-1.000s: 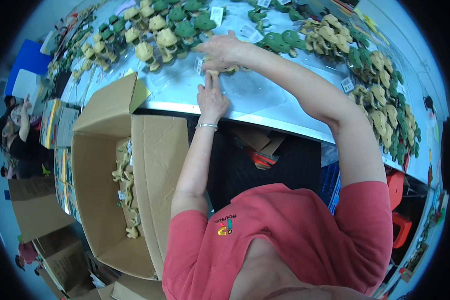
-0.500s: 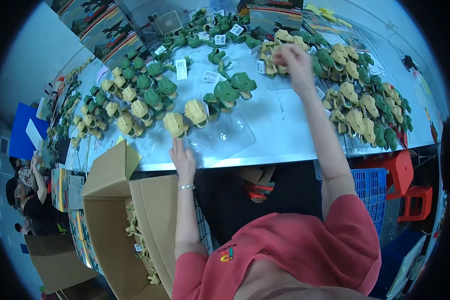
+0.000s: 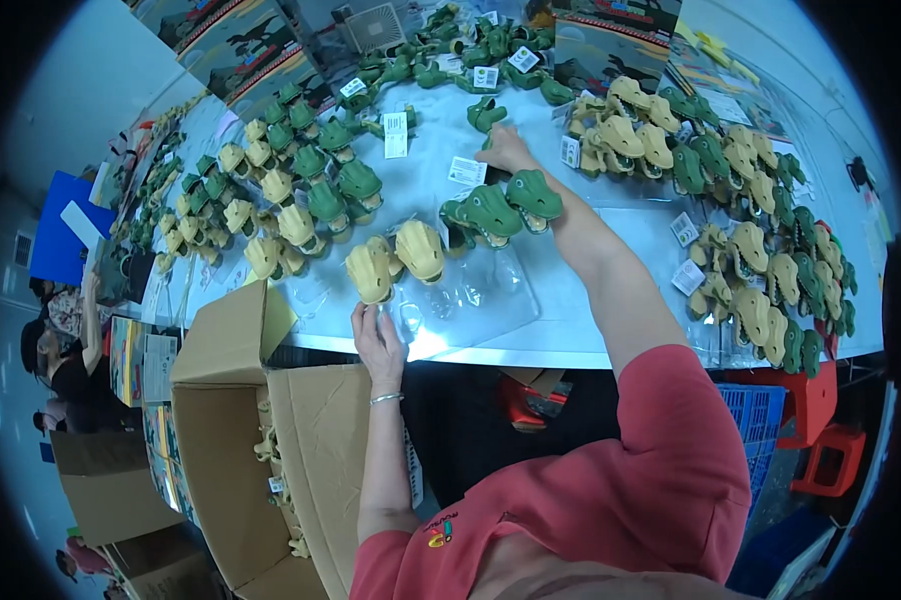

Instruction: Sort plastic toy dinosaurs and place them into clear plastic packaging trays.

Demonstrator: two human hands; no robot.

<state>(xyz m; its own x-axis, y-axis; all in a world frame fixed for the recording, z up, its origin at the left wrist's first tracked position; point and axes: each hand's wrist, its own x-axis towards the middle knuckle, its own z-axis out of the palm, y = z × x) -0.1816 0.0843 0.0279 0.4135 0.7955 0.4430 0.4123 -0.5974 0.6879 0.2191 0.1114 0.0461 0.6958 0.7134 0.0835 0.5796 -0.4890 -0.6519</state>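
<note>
My left hand (image 3: 379,342) is at the table's near edge, its bent fingertips against the lower end of a cream dinosaur toy (image 3: 371,270). A second cream dinosaur toy (image 3: 419,251) sits just to its right. My right hand (image 3: 509,151) reaches across to the middle of the table, fingers closed around the lower part of a small green dinosaur toy (image 3: 485,114); its fingertips are partly hidden. Below my right wrist, two green dinosaur heads (image 3: 491,212) lie beside a clear plastic tray (image 3: 506,295) with moulded hollows. A white tag (image 3: 467,171) lies nearby.
Rows of green and cream dinosaur toys (image 3: 311,165) stand at left, more (image 3: 761,255) at right. Loose green toys (image 3: 451,65) heap at the back beside printed boxes (image 3: 611,60). An open carton (image 3: 211,430) holds cream pieces. A blue crate (image 3: 751,410) and red stool (image 3: 833,460) stand right.
My right hand has moved left from the cream toys at the back right to the small green toy in the middle. My left hand stays by the near cream toy. The view has shifted.
</note>
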